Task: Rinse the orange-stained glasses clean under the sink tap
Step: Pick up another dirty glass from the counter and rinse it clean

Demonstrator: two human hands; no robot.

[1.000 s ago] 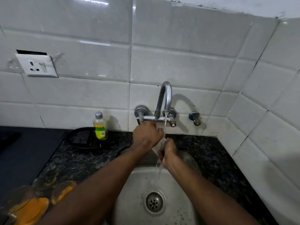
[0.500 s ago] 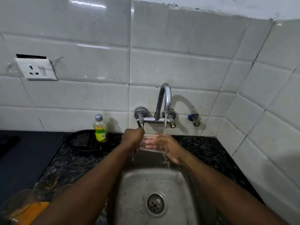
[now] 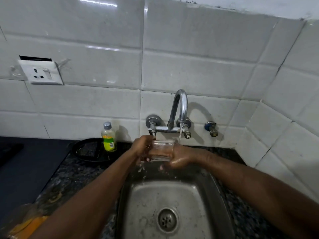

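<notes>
The left hand (image 3: 140, 147) and the right hand (image 3: 181, 157) both gripped one clear glass (image 3: 162, 150), the left hand's fingers curled round its nine o'clock side and the right hand wrapped round its three o'clock side and base. The glass sat upright between them, above the far edge of the sink (image 3: 146, 195) and just under the tap (image 3: 179, 107). A thin stream of water (image 3: 180, 133) fell at the glass's one o'clock edge, where rim met right hand. Whether it ran inside could not be told. The glass looked colourless, with no orange showing, and drops fell from the hands at six o'clock.

At nine o'clock from the glass stood a small bottle (image 3: 108, 138) with a grey cap, yellow-green liquid filling its lower half. It stood at the edge of a black tray (image 3: 88, 150).

At the frame's seven o'clock corner an orange-stained glass (image 3: 25, 221) was blurred, cut off by the edge and partly hidden behind the left forearm, so only an orange patch was plain.

The drain (image 3: 167, 219) lay at six o'clock in the wet steel basin. The counter (image 3: 77, 169) was dark speckled stone, with a flat black surface (image 3: 20, 161) at nine o'clock. White tiles (image 3: 103, 100) covered the corner walls, and a wall socket (image 3: 41, 72) hung at ten o'clock.
</notes>
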